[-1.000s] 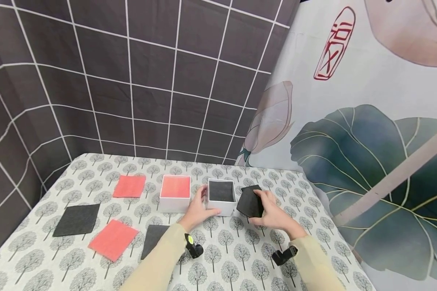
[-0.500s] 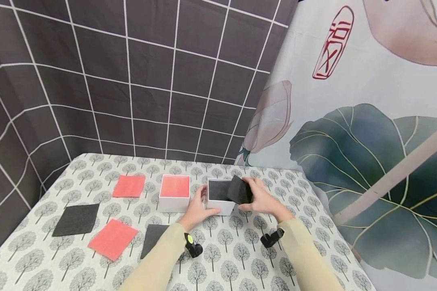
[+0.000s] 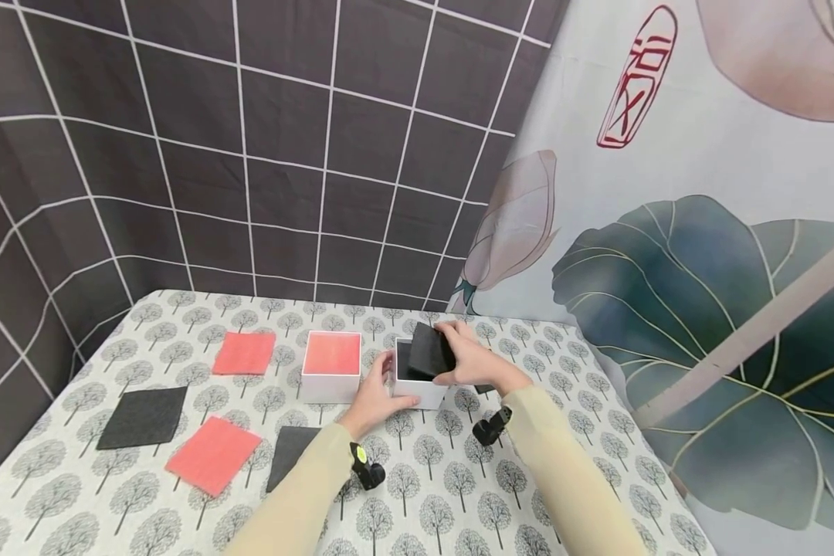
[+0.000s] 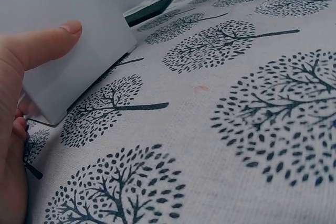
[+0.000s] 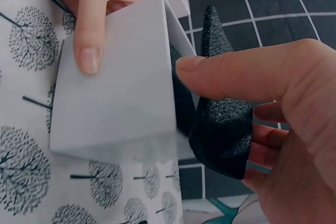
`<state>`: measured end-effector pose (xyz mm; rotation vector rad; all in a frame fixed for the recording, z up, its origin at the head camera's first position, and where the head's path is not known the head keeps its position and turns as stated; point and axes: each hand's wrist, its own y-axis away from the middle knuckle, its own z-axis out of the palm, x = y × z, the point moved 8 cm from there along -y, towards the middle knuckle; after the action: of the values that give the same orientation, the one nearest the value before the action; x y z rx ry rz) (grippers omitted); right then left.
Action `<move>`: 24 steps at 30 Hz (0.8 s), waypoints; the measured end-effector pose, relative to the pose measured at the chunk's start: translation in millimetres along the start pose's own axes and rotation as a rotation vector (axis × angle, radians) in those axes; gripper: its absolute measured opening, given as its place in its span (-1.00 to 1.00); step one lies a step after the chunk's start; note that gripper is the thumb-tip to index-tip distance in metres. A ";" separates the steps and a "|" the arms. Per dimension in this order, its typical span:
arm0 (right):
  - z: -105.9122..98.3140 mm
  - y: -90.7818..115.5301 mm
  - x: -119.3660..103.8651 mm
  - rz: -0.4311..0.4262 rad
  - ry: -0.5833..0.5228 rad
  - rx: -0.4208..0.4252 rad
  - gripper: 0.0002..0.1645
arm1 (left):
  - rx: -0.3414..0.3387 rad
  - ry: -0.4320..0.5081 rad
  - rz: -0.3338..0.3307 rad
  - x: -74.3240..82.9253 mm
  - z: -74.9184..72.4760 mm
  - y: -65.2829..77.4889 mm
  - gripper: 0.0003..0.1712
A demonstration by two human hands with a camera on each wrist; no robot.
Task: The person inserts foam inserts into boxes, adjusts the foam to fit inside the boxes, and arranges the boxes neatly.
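Observation:
A small white box [image 3: 427,394] with black cloth inside stands on the table. My left hand [image 3: 378,398] grips it from the left, thumb along the front wall, as the left wrist view also shows. My right hand [image 3: 474,360] pinches a folded black cloth [image 3: 427,351] between thumb and fingers. In the head view this cloth sits over the box's opening, tilted. In the right wrist view the folded black cloth [image 5: 226,129] stands right at the box's mouth; whether it touches the cloth inside I cannot tell.
A second white box [image 3: 330,388] with red cloth [image 3: 332,353] stands to the left. Red cloths [image 3: 244,353] and black cloths [image 3: 143,418] lie flat on the left side of the tree-patterned tablecloth [image 3: 417,494]. Another black piece [image 3: 484,388] shows under the right wrist.
My right hand has carried the folded black cloth leftward from beside the white box to above its opening. My left hand stays on the box. A black piece on the table has come into sight.

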<state>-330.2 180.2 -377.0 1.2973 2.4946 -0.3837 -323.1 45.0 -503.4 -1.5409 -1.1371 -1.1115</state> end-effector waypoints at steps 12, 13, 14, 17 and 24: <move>12.9 -21.2 -16.4 -0.014 0.028 -0.163 0.21 | -0.001 -0.019 0.012 1.1 -1.5 0.6 0.22; 13.6 -22.0 -16.2 -0.008 0.029 -0.176 0.20 | -0.004 -0.020 0.013 1.5 -1.1 0.7 0.21; 14.4 -22.5 -16.2 -0.005 0.030 -0.191 0.18 | -0.006 -0.019 0.013 1.8 -0.8 0.7 0.21; 16.1 -24.2 -16.5 0.000 0.027 -0.229 0.15 | -0.009 -0.017 0.011 1.7 0.1 0.5 0.21; 21.4 -27.6 -10.7 0.020 0.029 -0.296 0.12 | -0.002 -0.028 0.030 -0.1 -0.1 -0.7 0.24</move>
<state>-344.1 149.0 -389.9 1.2134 2.4441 0.0113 -323.8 45.0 -503.4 -1.5746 -1.1283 -1.0750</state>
